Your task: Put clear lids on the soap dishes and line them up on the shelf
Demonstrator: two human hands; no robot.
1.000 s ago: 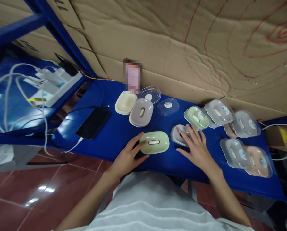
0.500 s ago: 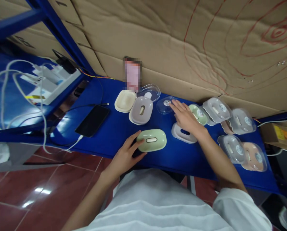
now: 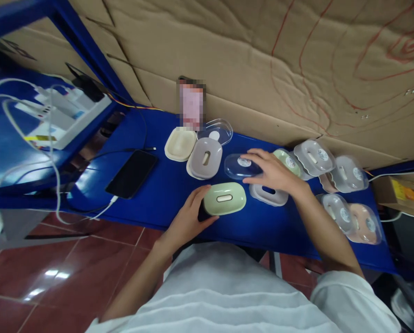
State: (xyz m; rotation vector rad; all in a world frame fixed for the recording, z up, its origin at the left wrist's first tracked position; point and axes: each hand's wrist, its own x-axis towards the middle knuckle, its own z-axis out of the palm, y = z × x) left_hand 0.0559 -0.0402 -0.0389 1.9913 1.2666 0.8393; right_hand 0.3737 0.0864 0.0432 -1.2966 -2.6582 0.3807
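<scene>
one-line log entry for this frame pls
left hand: steadying green soap box | right hand: gripping clear lid | surface: blue shelf | nearby: grey tray, phone

A blue shelf (image 3: pixel 165 194) bears soap dishes (image 3: pixel 204 158), clear lids (image 3: pixel 218 130) and a phone (image 3: pixel 131 173).

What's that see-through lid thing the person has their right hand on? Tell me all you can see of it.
The clear lid is a shallow oval dome of what looks like transparent plastic, so the blue table shows through it. A small round white sticker sits on top. It sits low over the table, whether resting or just lifted cannot be told, behind the green soap dish and right of a grey one. The right hand grips its right edge with fingers and thumb.
</scene>
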